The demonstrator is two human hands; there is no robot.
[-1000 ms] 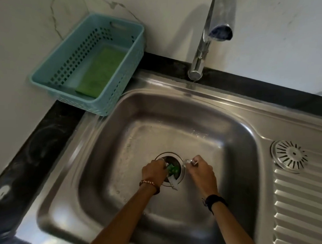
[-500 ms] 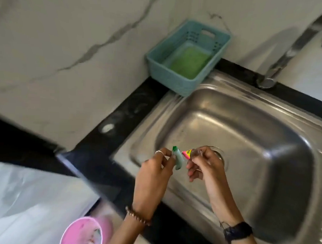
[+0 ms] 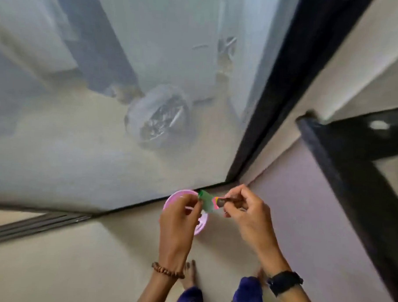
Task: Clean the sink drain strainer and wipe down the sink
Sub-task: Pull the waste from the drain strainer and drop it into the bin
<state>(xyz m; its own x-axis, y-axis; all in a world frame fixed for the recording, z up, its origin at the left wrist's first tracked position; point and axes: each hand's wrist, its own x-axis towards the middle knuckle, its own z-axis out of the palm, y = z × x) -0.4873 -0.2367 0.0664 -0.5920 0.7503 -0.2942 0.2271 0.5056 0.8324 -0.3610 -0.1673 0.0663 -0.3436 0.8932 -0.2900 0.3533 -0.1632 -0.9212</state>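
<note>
Beige floor tiles [image 3: 74,271] fill the near part of the view, and a frosted glass door [image 3: 104,101] in a black frame [image 3: 264,96] rises beyond them, with blurred shapes behind the glass, one of them round and grey. At the far right a corner of the black counter [image 3: 353,139] juts in over a pale wall. A metal track [image 3: 30,223] runs along the floor at the near left.

Both hands are held out over the floor near the foot of the door. The left hand [image 3: 179,220], with a bead bracelet [image 3: 167,271] on its wrist, has its fingers curled and pinching a small green scrap [image 3: 205,200]. The right hand [image 3: 247,212], with a black watch [image 3: 284,283] on its wrist, pinches a small pink and yellow scrap [image 3: 216,200] between thumb and fingers, and something dark, perhaps metal, shows inside its curled fingers; blur hides what it is. The two scraps touch or nearly touch between the hands.

Just beneath the hands, on the floor by the door frame, stands a pink bin [image 3: 182,195], partly covered by the left hand. The sink itself is out of view. Bare feet [image 3: 190,276] and purple trouser legs [image 3: 246,292] show at the near edge.
</note>
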